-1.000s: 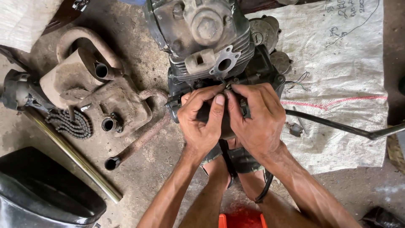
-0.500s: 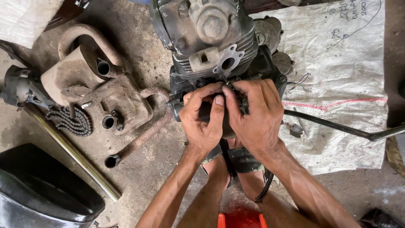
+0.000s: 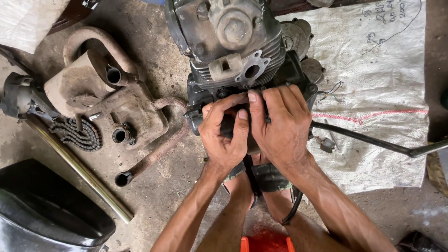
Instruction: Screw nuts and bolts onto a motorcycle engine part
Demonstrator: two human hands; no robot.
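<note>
1. The head view looks down at a dirty motorbike engine [image 3: 233, 51] standing on the concrete floor [image 3: 186, 186], partly on a white sack [image 3: 373, 70].
2. The left hand [image 3: 224, 135] and the right hand [image 3: 280, 126] press side by side on the dark lower front of the engine — just under its ribbed top part.
3. Both hands curl tight on that dark casing. The left thumb lies against the right one. If a small part sits under the fingers, the view does not show it.
4. A thin black lever [image 3: 373, 142] sticks out to the right from beside the right hand, over the sack.
5. To the left lie a rusty exhaust box [image 3: 126, 112], a bent rusty pipe [image 3: 149, 158], a chain [image 3: 77, 135] and a long metal rod [image 3: 79, 170] — all well apart from the hands.
6. A black seat [image 3: 42, 210] fills the lower left corner.
</note>
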